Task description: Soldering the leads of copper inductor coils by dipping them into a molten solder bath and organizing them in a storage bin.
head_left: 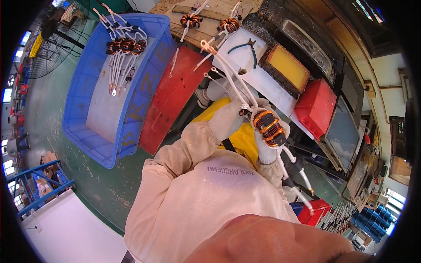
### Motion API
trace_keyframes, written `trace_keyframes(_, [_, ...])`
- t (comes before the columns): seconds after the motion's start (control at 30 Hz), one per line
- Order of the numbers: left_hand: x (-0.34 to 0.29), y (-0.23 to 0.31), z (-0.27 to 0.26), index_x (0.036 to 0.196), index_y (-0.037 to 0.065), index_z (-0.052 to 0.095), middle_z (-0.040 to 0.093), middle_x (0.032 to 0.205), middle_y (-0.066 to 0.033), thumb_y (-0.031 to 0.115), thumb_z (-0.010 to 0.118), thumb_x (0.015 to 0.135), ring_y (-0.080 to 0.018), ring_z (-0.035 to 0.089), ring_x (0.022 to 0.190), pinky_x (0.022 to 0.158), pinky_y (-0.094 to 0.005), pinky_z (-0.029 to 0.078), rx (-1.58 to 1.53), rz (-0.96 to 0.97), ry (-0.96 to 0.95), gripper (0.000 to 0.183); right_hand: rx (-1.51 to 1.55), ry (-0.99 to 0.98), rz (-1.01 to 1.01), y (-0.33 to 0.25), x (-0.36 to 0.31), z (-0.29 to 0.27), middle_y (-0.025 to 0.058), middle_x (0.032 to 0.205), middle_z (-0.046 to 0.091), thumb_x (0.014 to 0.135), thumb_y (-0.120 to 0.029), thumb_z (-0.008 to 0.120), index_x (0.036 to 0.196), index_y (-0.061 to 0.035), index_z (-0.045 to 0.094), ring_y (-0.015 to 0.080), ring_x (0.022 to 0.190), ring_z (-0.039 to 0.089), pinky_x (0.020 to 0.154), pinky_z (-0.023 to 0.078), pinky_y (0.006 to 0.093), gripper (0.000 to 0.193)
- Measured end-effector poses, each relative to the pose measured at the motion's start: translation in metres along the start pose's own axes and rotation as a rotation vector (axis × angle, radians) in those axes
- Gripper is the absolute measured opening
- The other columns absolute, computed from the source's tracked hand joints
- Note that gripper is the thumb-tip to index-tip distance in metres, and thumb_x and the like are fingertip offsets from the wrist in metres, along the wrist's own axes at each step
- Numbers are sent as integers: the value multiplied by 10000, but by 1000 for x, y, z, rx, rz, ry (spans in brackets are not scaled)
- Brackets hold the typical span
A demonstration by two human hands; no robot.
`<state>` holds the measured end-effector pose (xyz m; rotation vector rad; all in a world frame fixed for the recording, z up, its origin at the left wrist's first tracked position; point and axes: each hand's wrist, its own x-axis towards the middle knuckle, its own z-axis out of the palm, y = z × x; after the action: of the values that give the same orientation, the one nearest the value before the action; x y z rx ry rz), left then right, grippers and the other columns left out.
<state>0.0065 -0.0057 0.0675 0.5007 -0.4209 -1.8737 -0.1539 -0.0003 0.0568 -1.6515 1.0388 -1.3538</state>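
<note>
From the head view, both gloved hands meet over the yellow apron (240,139), holding 1 copper-wound coil (268,128). The right hand (268,147) has its fingers clamped around the coil from below, while the left hand (228,116) closes its fingers on the bundle of white leads (228,72) just where they leave the coil, the leads fanning up and away toward the workbench. More white leads hang from the coil's lower side, past the right wrist. On the white board (263,81) of the bench lie green-handled pliers (245,47), near its far edge. 2 more coils (210,23) sit on the wooden top beyond. In the blue crate (87,127) at left, finished coils (126,45) lie bunched at its far end.
</note>
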Motion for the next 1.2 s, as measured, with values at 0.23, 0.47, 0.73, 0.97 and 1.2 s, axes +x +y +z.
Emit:
trace_keyframes(0.23, [-1,17,-1,1188,21,543,606,1106,-106,366,434,971,-208,563,1081,908,-330,448,105,40,134,421,-61,152,-26,-11,11,-11,92,954,606,714,-10,694,1068,-20,507,190,836,601,744,502,313,401])
trace_keyframes(0.47, [0,54,-30,1089,69,583,623,916,-54,363,464,956,-147,577,785,676,-288,435,142,35,406,343,21,34,-127,6,18,-45,106,1047,595,616,-14,791,1143,-25,465,192,912,603,809,506,317,620])
trace_keyframes(0.73, [3,52,-23,1045,-11,594,628,854,-55,235,541,953,-142,607,759,713,-294,514,91,182,383,268,206,-120,-15,21,22,-54,288,1157,553,824,-22,680,1078,-37,468,308,1027,595,831,540,393,330])
trace_keyframes(0.97, [13,34,-49,1001,25,581,603,799,-46,223,516,976,-112,558,636,569,-237,496,-142,92,257,211,617,-16,175,0,21,-46,228,1122,565,798,-147,646,1152,27,484,305,1019,582,919,508,422,427])
trace_keyframes(1.2, [30,11,-35,994,49,564,579,835,-45,281,539,966,-104,528,646,578,-213,478,-334,-13,233,235,526,112,158,3,30,-64,226,1122,582,709,-1,791,1145,-55,382,300,1008,618,861,542,433,600])
